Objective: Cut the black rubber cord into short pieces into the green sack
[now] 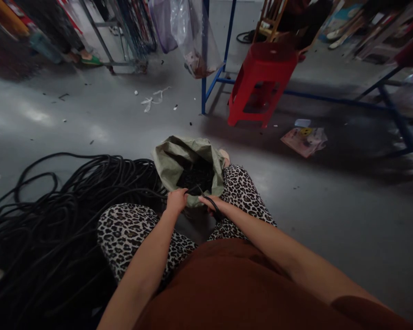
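A green woven sack (168,167) stands open on the floor between my knees, with short black pieces (198,175) inside. My left hand (177,200) is closed on a black cord (154,193) at the near rim of the sack; the cord runs in from the left. In my right hand (211,204) is a pair of scissors with black handles (216,211). The blades point up and left over the sack's opening, close to the cord's end. Whether they touch the cord is too small to tell.
A large heap of black cord (65,211) covers the floor at left. Ahead stand a red plastic stool (265,82) and a blue metal frame (203,91) with plastic bags hanging. A printed plastic packet (304,141) lies on the floor. Other people's feet show at the top.
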